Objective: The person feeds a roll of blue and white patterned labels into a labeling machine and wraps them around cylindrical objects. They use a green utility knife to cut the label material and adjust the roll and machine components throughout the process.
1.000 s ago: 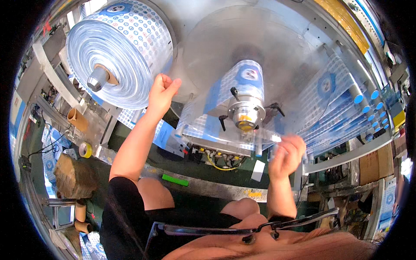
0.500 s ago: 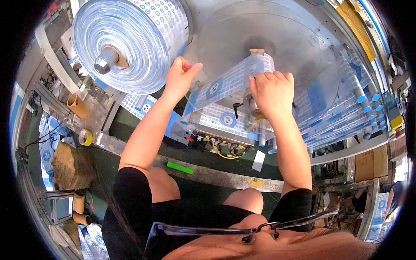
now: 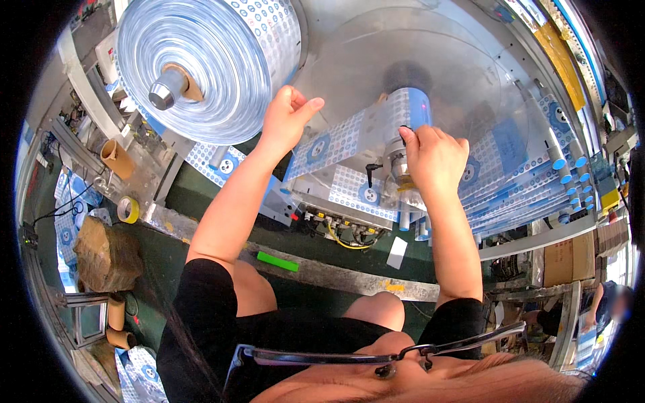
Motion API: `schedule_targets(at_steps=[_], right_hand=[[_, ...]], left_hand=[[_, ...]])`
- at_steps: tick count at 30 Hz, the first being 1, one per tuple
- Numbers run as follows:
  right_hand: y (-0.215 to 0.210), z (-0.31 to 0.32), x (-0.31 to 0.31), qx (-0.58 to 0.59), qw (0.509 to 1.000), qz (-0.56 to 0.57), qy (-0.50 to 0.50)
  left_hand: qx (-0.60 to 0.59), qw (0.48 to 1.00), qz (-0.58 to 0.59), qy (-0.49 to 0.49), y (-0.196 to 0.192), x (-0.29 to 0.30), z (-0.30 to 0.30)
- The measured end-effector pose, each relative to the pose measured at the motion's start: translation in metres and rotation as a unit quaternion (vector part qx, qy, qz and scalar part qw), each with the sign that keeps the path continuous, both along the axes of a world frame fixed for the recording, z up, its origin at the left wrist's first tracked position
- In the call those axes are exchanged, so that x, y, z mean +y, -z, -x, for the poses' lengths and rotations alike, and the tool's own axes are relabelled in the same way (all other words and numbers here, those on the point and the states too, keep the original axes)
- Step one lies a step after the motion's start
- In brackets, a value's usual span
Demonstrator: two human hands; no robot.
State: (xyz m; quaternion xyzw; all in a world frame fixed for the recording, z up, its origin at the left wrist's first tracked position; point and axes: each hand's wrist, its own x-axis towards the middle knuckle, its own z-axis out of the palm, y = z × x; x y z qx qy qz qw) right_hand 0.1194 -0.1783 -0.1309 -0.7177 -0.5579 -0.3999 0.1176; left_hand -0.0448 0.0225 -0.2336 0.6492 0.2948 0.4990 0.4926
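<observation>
My left hand (image 3: 287, 124) hovers beside the right edge of a large roll of printed film (image 3: 225, 74), its fingers curled and its thumb standing apart; nothing shows in it. To the right, my right hand (image 3: 437, 158) is closed, back of the hand up, at the front of a film-wrapped core (image 3: 418, 107). What its fingers grip is hidden under the hand. A metal shaft end (image 3: 398, 163) shows just left of that hand. A web of film with blue animal prints (image 3: 342, 138) slants from the core down to the left.
Behind the core stands a big clear disc (image 3: 463, 60). A black lever (image 3: 371, 173) juts out below the film. Several rollers (image 3: 559, 163) carry film at right. A green strip (image 3: 277, 260) lies on the metal beam (image 3: 329, 274) before my knees. Tape (image 3: 127, 209) sits at left.
My right hand has shifted slightly right and down. The core beside it now shows a blue film wrap where brown cardboard was visible. My left hand has barely moved.
</observation>
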Motion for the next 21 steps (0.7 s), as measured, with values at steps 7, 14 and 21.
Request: schedule_targets(at_steps=[7,14,21], right_hand=[[0.000,0.004,0.002,0.143,0.990,-0.011,-0.012],[-0.002,-0.002,0.004,0.062,0.997,0.028,-0.038],[-0.008,-0.001,0.012,-0.067,0.993,0.069,-0.061]], left_hand=[[-0.040,0.999,-0.004,0.014,0.003,0.002,-0.002],[-0.016,1.000,-0.021,0.002,0.003,0.001,-0.002],[0.011,1.000,-0.021,-0.015,-0.006,-0.006,0.002]])
